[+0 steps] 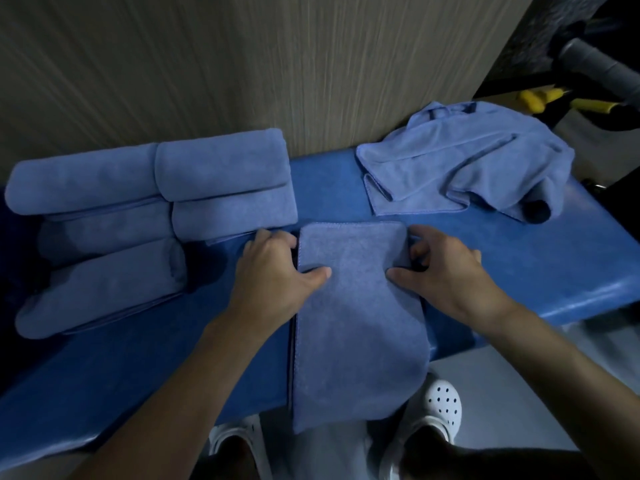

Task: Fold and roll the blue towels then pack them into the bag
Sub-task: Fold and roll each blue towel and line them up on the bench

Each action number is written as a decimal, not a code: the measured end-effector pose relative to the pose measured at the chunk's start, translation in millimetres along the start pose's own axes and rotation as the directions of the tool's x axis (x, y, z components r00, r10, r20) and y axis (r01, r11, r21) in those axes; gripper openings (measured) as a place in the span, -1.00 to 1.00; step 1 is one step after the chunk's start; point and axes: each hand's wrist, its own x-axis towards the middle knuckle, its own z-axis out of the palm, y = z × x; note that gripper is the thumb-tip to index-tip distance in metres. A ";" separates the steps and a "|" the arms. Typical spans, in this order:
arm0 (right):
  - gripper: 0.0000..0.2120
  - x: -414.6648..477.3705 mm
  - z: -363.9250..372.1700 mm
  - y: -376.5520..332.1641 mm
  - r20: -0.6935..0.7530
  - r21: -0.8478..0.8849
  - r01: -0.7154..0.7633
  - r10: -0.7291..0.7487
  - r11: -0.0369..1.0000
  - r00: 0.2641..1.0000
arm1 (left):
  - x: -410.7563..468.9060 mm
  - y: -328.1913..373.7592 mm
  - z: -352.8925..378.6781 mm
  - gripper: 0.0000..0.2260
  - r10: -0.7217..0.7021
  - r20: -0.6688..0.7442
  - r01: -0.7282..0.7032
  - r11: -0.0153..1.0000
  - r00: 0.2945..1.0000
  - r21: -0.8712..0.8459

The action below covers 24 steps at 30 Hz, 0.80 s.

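Observation:
A blue towel, folded into a long strip, lies across the blue padded bench and hangs over its near edge. My left hand grips the strip's left edge near the far end, thumb on top and fingers under. My right hand holds the right edge the same way. Several rolled blue towels are stacked on the bench at the left. A loose, crumpled blue towel lies at the far right. No bag is in view.
A wood-grain wall stands right behind the bench. Dark equipment with yellow handles sits past the right end. My feet in white perforated clogs stand on the grey floor below the near edge.

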 end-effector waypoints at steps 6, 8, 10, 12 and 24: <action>-0.80 -1.9 -5.1 -1.3 0.054 0.263 -0.044 0.031 0.964 0.998 | -1.0 7.6 -4.7 -0.82 -0.116 0.054 0.127 0.947 0.992 -0.296; -0.86 -2.7 -9.5 -1.7 0.068 0.468 -0.072 0.045 0.881 0.997 | 1.2 8.5 -8.6 -0.82 -0.129 0.078 0.149 0.913 0.989 -0.380; -0.86 -1.1 -13.5 0.3 0.068 0.569 -0.084 0.055 0.818 0.996 | 3.1 9.1 -13.1 -0.82 -0.128 0.086 0.152 0.891 0.988 -0.428; -0.87 -0.3 -15.9 1.7 0.095 0.636 -0.106 0.058 0.764 0.994 | 3.9 9.9 -17.7 -0.82 -0.134 0.105 0.168 0.862 0.985 -0.478; -0.76 1.5 -13.0 4.3 0.008 0.746 0.093 -0.148 0.660 0.989 | 4.4 9.5 -16.4 -0.83 0.066 0.056 -0.021 0.812 0.996 -0.583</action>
